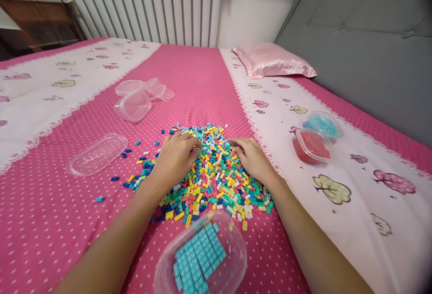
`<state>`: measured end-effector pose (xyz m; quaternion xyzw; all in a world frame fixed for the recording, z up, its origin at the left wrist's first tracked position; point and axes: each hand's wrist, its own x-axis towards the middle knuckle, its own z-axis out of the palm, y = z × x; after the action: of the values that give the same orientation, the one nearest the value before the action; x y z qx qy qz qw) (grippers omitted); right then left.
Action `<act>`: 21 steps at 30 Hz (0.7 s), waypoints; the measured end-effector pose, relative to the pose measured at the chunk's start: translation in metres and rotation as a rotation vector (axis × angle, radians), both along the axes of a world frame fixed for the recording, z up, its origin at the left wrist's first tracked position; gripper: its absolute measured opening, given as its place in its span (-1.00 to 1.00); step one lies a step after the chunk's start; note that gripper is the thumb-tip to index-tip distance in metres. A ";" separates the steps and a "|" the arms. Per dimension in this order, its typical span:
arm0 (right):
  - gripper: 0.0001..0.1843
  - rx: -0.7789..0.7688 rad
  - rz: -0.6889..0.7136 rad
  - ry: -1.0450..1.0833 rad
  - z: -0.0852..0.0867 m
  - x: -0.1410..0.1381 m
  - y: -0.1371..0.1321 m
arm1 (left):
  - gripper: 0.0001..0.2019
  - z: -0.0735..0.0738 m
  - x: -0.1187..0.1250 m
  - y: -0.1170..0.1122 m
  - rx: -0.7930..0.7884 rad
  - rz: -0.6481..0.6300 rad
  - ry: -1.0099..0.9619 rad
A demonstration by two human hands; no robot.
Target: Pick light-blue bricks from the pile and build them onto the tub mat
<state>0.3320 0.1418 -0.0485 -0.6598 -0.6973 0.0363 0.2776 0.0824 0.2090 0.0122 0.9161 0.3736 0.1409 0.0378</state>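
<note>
A loose heap of small toy building bricks [216, 186] in yellow, green, blue, white and coral lies spread on the bed. Over its left side rests my left hand [178, 156], palm down, with a gap between thumb and forefinger; its other fingertips are partly hidden. At the right edge of the heap, my right hand [251, 158] touches the bricks with fingers stretched out and thumb apart. No brick shows in either grasp. Just below the heap, a clear plastic tub [236, 249] holds turquoise bricks [199, 258] joined in flat blocks.
A clear oval lid [99, 154] lies left of the heap, with several clear containers or lids [135, 102] beyond it. To the right stand a tub of red bricks [312, 145] and one of blue bricks [323, 125]. A pink pillow [273, 60] is farther back.
</note>
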 end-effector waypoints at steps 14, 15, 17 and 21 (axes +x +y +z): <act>-0.48 -0.003 0.019 0.039 -0.008 0.000 0.002 | -0.80 -0.003 0.003 -0.003 -0.027 -0.023 -0.020; -0.46 -0.005 0.039 0.048 -0.008 -0.001 0.002 | -0.80 -0.003 0.003 -0.003 -0.027 -0.024 -0.022; -0.47 -0.008 0.075 0.069 -0.009 -0.003 0.002 | -0.81 -0.004 0.003 -0.003 -0.028 -0.023 -0.025; -0.70 0.023 0.082 0.118 -0.006 -0.004 0.003 | -0.81 -0.005 0.003 -0.004 -0.026 -0.022 -0.028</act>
<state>0.3280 0.1451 -0.0543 -0.6242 -0.7066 0.0783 0.3239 0.0854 0.2053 0.0068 0.9175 0.3646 0.1483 0.0567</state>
